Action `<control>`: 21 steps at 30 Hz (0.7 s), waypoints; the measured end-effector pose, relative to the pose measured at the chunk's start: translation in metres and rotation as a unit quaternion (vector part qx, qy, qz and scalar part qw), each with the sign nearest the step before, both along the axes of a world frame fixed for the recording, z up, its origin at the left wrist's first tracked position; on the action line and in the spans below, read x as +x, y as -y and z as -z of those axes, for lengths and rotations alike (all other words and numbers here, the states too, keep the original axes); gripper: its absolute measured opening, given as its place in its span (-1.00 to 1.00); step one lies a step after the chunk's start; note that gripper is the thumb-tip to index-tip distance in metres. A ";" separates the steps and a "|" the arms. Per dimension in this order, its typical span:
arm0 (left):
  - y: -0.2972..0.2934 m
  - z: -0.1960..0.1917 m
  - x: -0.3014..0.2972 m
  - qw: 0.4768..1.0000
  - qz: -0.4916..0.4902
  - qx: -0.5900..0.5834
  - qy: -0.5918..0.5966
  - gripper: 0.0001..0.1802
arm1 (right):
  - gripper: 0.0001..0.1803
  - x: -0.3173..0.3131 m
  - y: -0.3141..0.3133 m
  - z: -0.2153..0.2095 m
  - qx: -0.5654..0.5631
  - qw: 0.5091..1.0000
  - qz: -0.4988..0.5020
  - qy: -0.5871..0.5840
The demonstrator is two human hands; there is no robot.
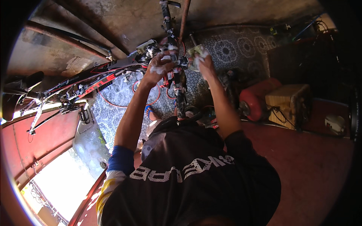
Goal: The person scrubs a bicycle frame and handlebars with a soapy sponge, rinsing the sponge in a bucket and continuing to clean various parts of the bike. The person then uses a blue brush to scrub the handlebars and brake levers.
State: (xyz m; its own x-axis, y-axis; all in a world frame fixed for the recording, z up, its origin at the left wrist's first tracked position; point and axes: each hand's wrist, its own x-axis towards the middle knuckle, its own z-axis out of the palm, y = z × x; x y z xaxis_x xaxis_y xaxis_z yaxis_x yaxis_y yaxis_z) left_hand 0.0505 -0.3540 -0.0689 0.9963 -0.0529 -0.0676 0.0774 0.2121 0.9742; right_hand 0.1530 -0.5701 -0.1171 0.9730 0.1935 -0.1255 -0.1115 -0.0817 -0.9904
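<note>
A dim workshop corner was seen from the head view: a patterned mosaic floor [241, 49] at the top, a dark red floor [309, 162] to the right, rough stained walls, and a bright doorway at the lower left.

A black-and-red bicycle [102, 73] was held raised across the left and centre of the picture, its saddle [22, 84] at the far left and its handlebar [175, 56] near the top centre, with the front end running down toward the person's chest. A red hose [128, 103] lay looped on the mosaic below the frame. To the right stood a red cylinder [260, 96] and, just beside it, a yellowish box [288, 101] with cables.

The left hand [160, 67] was laid on the frame just beside the handlebar, its fingers curled loosely around the tubing and flecked with white foam. The right hand [203, 60] was closed around a pale sponge [196, 52] — also foamy — pressed close to the handlebar's right side.

Washing was judged to be under way but far from finished: suds were seen only around the handlebar and head of the frame, while the rear frame, saddle and pedals appeared dry and unlathered — no rinsing could be made out.
</note>
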 end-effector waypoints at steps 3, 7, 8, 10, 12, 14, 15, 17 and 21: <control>-0.003 -0.006 -0.002 0.998 0.002 0.001 -0.066 -0.39 | -0.70 -0.002 0.015 -0.050 0.044 0.990 -0.027 0.130; 0.001 -0.019 -0.007 0.997 -0.013 -0.069 -0.011 -0.38 | -0.51 -0.025 -0.019 -0.098 -0.161 0.932 -0.211 0.248; 0.001 -0.017 -0.007 0.997 -0.015 -0.073 -0.019 -0.39 | -0.46 -0.032 -0.030 -0.097 -0.269 0.909 -0.211 0.237; -0.005 -0.014 -0.008 0.996 -0.027 -0.076 -0.032 -0.40 | -0.39 -0.024 -0.038 -0.114 -0.313 0.916 -0.207 0.140; -0.003 -0.013 -0.010 0.992 -0.059 -0.100 -0.039 -0.43 | -0.38 -0.018 -0.035 -0.118 -0.289 0.914 -0.237 0.159; 0.003 -0.020 -0.007 0.991 -0.073 -0.102 -0.056 -0.44 | -0.36 -0.005 -0.023 -0.106 -0.316 0.894 -0.267 0.171; 0.001 -0.018 -0.010 0.986 -0.082 -0.121 -0.082 -0.42 | -0.36 -0.001 -0.020 -0.103 -0.302 0.896 -0.271 0.178; -0.002 -0.021 -0.024 0.979 -0.104 -0.160 -0.077 -0.39 | -0.39 0.006 -0.019 -0.108 -0.304 0.889 -0.298 0.169; 0.008 -0.001 -0.064 0.985 -0.124 -0.075 -0.090 -0.07 | -0.49 0.018 -0.023 -0.131 -0.236 0.920 -0.225 0.216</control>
